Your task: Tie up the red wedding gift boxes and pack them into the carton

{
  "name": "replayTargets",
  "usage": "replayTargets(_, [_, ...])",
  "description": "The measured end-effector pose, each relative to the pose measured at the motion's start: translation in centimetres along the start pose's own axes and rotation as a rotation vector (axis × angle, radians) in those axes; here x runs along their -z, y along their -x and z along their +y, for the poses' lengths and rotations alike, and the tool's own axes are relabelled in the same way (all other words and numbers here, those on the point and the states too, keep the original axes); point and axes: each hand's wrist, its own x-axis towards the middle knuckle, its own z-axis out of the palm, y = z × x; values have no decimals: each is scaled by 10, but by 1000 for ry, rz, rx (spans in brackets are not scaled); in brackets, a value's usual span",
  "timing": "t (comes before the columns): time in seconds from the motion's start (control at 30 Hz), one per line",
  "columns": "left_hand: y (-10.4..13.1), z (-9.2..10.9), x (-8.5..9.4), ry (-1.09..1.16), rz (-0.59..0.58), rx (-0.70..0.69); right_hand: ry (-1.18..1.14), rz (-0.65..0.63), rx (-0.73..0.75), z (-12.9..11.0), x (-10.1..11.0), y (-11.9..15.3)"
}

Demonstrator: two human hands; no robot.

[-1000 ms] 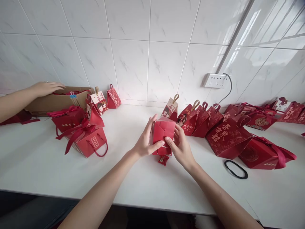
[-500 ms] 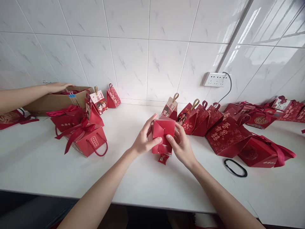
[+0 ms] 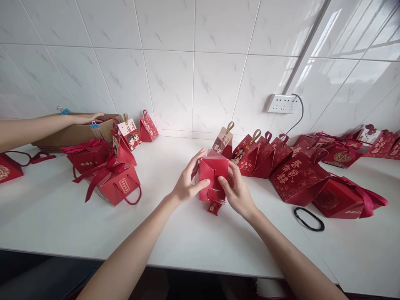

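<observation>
Between my two hands is a red paper gift box (image 3: 213,168), held by its sides with its folded flaps facing me. My left hand (image 3: 191,178) grips the left side, thumb lying on the front panel. On the right side, my right hand (image 3: 235,186) is closed round the box, its thumb pressing near the centre seam. The flaps meet at a slit down the middle. Just below the box's lower edge, a small red wrapped candy (image 3: 214,208) lies on the white table (image 3: 175,246). The fingers behind the box are partly hidden.
A co-worker's hand (image 3: 89,118) reaches over a cardboard box (image 3: 56,135) at the left. Ribboned red boxes (image 3: 114,179) stand in front of it. More red gift boxes (image 3: 296,177) line the right, near a black loop (image 3: 308,219). A power strip (image 3: 281,103) hangs on the tiled wall.
My hands and the gift box have barely moved. The co-worker's hand has shifted right along the cardboard box, and a red box at the far left has moved.
</observation>
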Motion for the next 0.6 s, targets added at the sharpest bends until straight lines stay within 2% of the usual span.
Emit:
replayTargets(0.1, [1,-2,-1,-73,-3,-67,49,1,10,2,0,0])
replayTargets(0.17, [1,-4,-1,-235,25,-231,78,17,28,4,0,-1])
replayTargets(0.27, [1,-7,-3,-616,82,-533,118,49,72,6,1,-2])
replayTargets(0.33, [0,-7,-4,-824,115,-637,155,63,97,6,1,-3])
replayTargets(0.47, [-1,-4,-6,-971,168,-685,238,74,128,6,3,-4])
replayTargets(0.6, [-2,-1,-5,-1021,107,-643,299,91,131,6,5,-4])
